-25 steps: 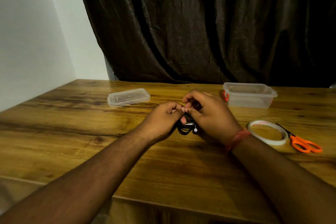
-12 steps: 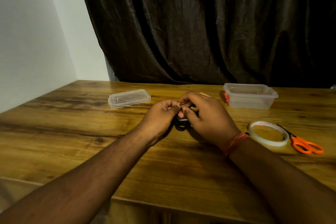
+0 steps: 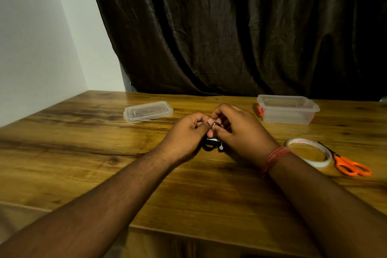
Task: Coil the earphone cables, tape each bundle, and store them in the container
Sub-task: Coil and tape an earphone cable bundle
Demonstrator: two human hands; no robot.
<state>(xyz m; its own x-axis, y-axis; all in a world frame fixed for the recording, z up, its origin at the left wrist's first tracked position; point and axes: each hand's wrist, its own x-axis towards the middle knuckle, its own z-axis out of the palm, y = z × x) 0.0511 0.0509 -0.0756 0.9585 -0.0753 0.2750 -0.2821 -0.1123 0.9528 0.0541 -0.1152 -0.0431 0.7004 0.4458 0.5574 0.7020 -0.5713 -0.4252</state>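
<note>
Because my left hand (image 3: 186, 132) and right hand (image 3: 240, 132) curl together at mid-frame, both pinching the black earphone coil (image 3: 210, 144), most of the cable is hidden; only its lower loops show. The open container (image 3: 288, 109) sits upper right, its lid (image 3: 147, 111) to the left, tape roll (image 3: 308, 152) and scissors (image 3: 347, 163) at right. Bare table (image 3: 83, 142) spreads across the left.

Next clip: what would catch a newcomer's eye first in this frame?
Mid-table, the left hand and right hand meet, both pinching a coiled black earphone cable. At the right lie orange-handled scissors touching a tape roll. Farther back stands the open clear container, its lid lying apart to the left.
</note>
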